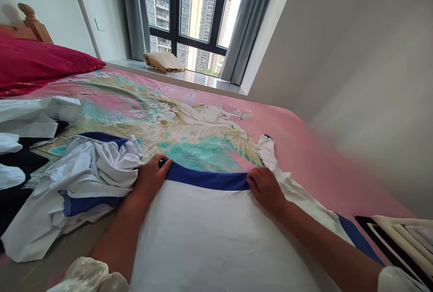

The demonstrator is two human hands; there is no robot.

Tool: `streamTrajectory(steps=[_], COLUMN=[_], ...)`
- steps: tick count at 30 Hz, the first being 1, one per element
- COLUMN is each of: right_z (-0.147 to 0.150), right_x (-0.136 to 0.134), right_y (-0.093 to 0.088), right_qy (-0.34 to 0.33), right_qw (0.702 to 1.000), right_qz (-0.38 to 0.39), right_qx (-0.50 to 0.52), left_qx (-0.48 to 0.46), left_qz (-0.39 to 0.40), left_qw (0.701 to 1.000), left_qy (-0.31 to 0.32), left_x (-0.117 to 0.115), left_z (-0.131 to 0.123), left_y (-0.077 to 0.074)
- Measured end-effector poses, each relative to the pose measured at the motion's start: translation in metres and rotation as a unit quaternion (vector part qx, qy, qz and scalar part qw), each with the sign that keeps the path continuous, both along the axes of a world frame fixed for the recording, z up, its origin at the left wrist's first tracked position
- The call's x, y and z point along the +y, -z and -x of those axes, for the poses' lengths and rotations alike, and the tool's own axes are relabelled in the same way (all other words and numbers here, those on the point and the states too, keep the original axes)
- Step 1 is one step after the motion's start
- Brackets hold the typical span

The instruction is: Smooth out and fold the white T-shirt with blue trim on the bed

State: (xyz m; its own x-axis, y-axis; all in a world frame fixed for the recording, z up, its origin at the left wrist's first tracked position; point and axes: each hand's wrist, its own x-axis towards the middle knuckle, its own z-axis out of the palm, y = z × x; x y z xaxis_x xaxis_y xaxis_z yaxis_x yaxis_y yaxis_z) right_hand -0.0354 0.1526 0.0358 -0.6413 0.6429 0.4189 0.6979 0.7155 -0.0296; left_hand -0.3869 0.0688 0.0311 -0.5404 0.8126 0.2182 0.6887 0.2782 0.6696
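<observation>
Nearest, spread flat across the bed: a white garment (216,238) of smooth, thin cloth, nearly creaseless, edged at its far side by a royal-blue band (206,179). Lies between both forearms, reaching from the near edge of the view out to the hands. Left hand (150,177), fingers pressed together and curled over the band's left end, thumb on top, pinching the blue cloth. Right hand (265,188), knuckles up, fingers bunched and clamped down on the band's right end. Past the right hand, a white sleeve (270,152) with a blue tip, trailing toward the far side. At lower right, a stack of black and cream bars (395,242), straight and hard-edged; cannot tell what kind. Left of the left hand, a crumpled white garment (91,170), heaped in soft folds, with the same blue trim. Further left, folded white pieces (34,116) and black fabric (20,161). Underneath everything, a pink bedsheet (304,139), printed with teal, gold feathers and pale blossoms. Beyond, a red pillow (37,62) against a turned wooden headboard (32,24). Farthest, a slumped tan bag (164,62) on the stone windowsill (203,78), contents hidden, below a black-framed window (189,8) flanked by grey curtains (245,26).
</observation>
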Motion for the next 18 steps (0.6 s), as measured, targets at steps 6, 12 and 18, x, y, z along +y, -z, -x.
streamTrajectory(steps=[6, 12, 18], right_z=[-0.009, -0.008, -0.005], right_x=[-0.034, -0.028, -0.032], right_y=[0.029, 0.044, 0.042], right_qy=[-0.017, 0.039, 0.042], right_qw=[0.993, 0.989, 0.990], right_qz=[0.106, 0.118, 0.115], right_qx=[-0.050, -0.085, -0.069], left_qx=[0.005, -0.184, -0.235], left_qz=[-0.030, -0.024, 0.052], left_qw=[0.999, 0.982, 0.966], left_qy=[0.026, 0.041, 0.097], left_x=[0.000, 0.000, -0.009], left_z=[-0.002, 0.004, 0.009], left_y=[-0.002, -0.010, -0.004])
